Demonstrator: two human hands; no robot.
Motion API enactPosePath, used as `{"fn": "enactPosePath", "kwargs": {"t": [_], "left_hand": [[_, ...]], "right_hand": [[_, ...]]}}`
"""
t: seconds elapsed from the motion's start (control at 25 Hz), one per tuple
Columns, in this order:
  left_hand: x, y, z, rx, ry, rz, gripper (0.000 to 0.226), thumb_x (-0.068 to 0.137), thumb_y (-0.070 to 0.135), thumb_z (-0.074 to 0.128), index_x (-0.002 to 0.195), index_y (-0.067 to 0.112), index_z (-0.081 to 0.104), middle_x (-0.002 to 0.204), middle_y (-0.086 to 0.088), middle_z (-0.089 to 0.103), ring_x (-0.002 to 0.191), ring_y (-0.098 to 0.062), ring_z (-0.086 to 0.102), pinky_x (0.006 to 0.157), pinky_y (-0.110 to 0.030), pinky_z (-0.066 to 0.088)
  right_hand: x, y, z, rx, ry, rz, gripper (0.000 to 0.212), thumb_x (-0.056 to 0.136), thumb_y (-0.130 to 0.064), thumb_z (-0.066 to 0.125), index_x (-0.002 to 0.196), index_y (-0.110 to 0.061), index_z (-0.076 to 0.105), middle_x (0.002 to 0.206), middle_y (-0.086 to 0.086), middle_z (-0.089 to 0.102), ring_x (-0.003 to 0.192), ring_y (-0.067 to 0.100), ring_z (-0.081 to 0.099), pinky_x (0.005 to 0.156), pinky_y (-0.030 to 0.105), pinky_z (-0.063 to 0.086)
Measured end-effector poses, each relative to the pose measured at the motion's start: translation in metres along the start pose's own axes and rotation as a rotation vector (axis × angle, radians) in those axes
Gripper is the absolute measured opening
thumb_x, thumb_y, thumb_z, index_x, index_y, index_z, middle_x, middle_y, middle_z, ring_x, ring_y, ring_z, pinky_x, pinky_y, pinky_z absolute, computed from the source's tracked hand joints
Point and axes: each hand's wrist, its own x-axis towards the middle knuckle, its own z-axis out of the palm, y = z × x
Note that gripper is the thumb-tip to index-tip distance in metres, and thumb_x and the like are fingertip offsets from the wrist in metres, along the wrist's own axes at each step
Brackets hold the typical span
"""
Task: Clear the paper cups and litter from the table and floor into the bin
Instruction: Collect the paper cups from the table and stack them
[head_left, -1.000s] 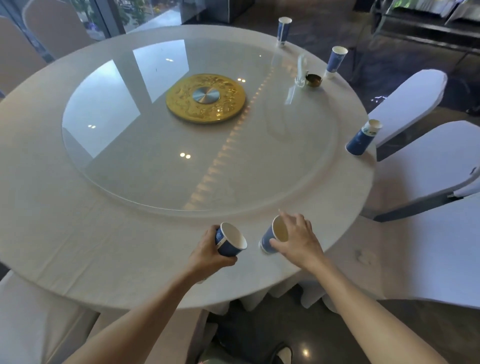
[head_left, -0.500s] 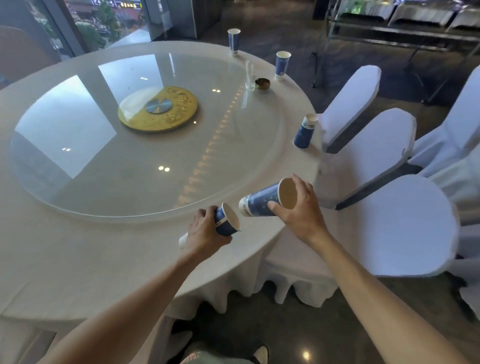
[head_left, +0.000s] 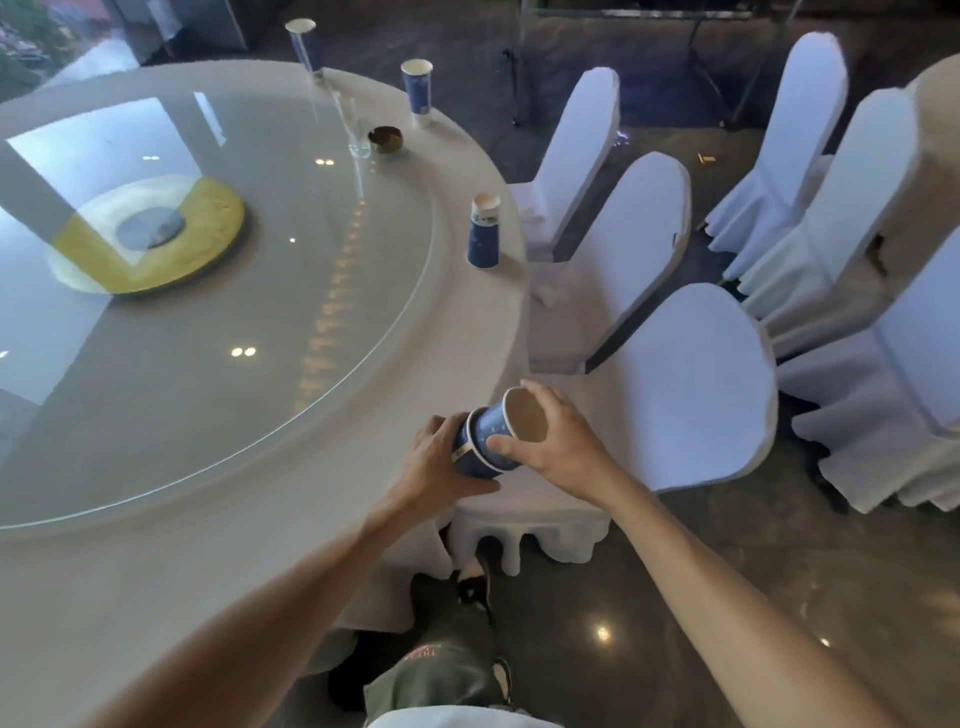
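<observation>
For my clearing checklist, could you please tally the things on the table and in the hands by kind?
Paper cups standing on the table: 3
Paper cups nested in the hands: 2
Small dark bowl: 1
Clear glass: 1
Gold centre disc: 1
Total: 8

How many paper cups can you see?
5: two nested in the hands, outer cup and inner cup; near cup, middle cup and far cup along the table edge. Stacks may hide more.

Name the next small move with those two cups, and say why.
Probably press the right hand's cup fully into the left hand's cup: it is only partly nested, and one stack would free the right hand for the nearest cup on the table.
</observation>
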Motion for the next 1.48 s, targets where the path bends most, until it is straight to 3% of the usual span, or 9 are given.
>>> {"fn": "enactPosePath", "kwargs": {"t": [0.12, 0.28, 0.36, 0.48, 0.68, 0.84, 0.96, 1.32, 1.48], "left_hand": [[0.031, 0.016, 0.026, -0.045, -0.089, 0.054, 0.091, 0.064, 0.033, 0.097, 0.143, 0.026, 0.054, 0.121, 0.005, 0.051, 0.114, -0.019, 0.055, 0.095, -0.035, 0.052], [0.076, 0.026, 0.061, -0.097, -0.176, 0.104, 0.096, 0.064, 0.048, 0.093, 0.147, 0.032, 0.048, 0.132, 0.012, 0.056, 0.120, -0.010, 0.056, 0.101, -0.032, 0.052], [0.099, 0.032, 0.078, -0.123, -0.231, 0.095, 0.093, 0.067, 0.046, 0.092, 0.145, 0.030, 0.045, 0.134, 0.012, 0.060, 0.119, -0.006, 0.061, 0.098, -0.027, 0.055], [0.122, 0.040, 0.096, -0.149, -0.273, 0.087, 0.085, 0.072, 0.041, 0.091, 0.140, 0.029, 0.042, 0.132, 0.012, 0.063, 0.114, -0.007, 0.066, 0.092, -0.017, 0.056], [0.163, 0.038, 0.115, -0.190, -0.311, 0.007, 0.078, 0.071, 0.048, 0.088, 0.135, 0.041, 0.043, 0.134, 0.014, 0.060, 0.116, -0.007, 0.064, 0.098, -0.035, 0.060], [0.183, 0.028, 0.126, -0.130, -0.271, -0.133, 0.085, 0.075, 0.038, 0.090, 0.144, 0.029, 0.041, 0.144, 0.002, 0.056, 0.127, -0.018, 0.060, 0.104, -0.034, 0.053], [0.189, 0.021, 0.131, -0.104, -0.207, -0.274, 0.088, 0.076, 0.031, 0.092, 0.147, 0.021, 0.042, 0.146, -0.004, 0.053, 0.131, -0.024, 0.057, 0.101, -0.035, 0.049], [0.158, 0.046, 0.169, -0.184, 0.061, -0.544, 0.088, 0.076, 0.033, 0.091, 0.149, 0.026, 0.040, 0.144, -0.003, 0.052, 0.129, -0.021, 0.055, 0.107, -0.041, 0.050], [0.156, 0.027, 0.194, -0.210, 0.075, -0.601, 0.089, 0.075, 0.036, 0.089, 0.148, 0.029, 0.040, 0.143, 0.000, 0.053, 0.130, -0.019, 0.055, 0.107, -0.040, 0.050]], "right_hand": [[0.015, 0.023, -0.010, -0.018, -0.030, 0.075, 0.095, 0.078, -0.063, 0.074, 0.156, -0.030, 0.031, 0.157, -0.005, 0.035, 0.140, 0.015, 0.041, 0.111, 0.043, 0.045], [0.040, 0.057, -0.025, 0.049, -0.073, 0.191, 0.086, 0.085, -0.060, 0.067, 0.158, -0.032, 0.030, 0.159, -0.006, 0.032, 0.144, 0.016, 0.038, 0.113, 0.038, 0.040], [0.056, 0.076, -0.035, 0.075, -0.072, 0.284, 0.083, 0.088, -0.058, 0.066, 0.158, -0.031, 0.030, 0.161, -0.004, 0.031, 0.145, 0.017, 0.037, 0.112, 0.035, 0.038], [0.077, 0.098, -0.044, 0.038, -0.078, 0.365, 0.087, 0.087, -0.064, 0.063, 0.160, -0.031, 0.028, 0.165, -0.003, 0.029, 0.149, 0.019, 0.034, 0.117, 0.042, 0.038], [0.118, 0.116, -0.066, -0.020, -0.137, 0.369, 0.089, 0.087, -0.068, 0.063, 0.160, -0.032, 0.027, 0.167, -0.004, 0.027, 0.149, 0.022, 0.035, 0.114, 0.041, 0.039], [0.148, 0.138, -0.095, -0.107, -0.126, 0.368, 0.087, 0.089, -0.071, 0.057, 0.160, -0.039, 0.021, 0.168, -0.002, 0.022, 0.149, 0.027, 0.036, 0.114, 0.053, 0.043], [0.174, 0.159, -0.121, -0.195, -0.123, 0.326, 0.084, 0.093, -0.058, 0.061, 0.161, -0.036, 0.017, 0.166, 0.002, 0.023, 0.149, 0.027, 0.034, 0.113, 0.050, 0.043], [0.227, 0.215, -0.134, -0.397, -0.333, 0.123, 0.083, 0.094, -0.038, 0.064, 0.162, -0.032, 0.016, 0.166, 0.003, 0.022, 0.149, 0.027, 0.028, 0.111, 0.045, 0.041], [0.258, 0.257, -0.108, -0.512, -0.454, 0.111, 0.081, 0.096, -0.032, 0.064, 0.162, -0.038, 0.018, 0.172, 0.009, 0.007, 0.156, 0.037, 0.014, 0.117, 0.051, 0.034]]}}
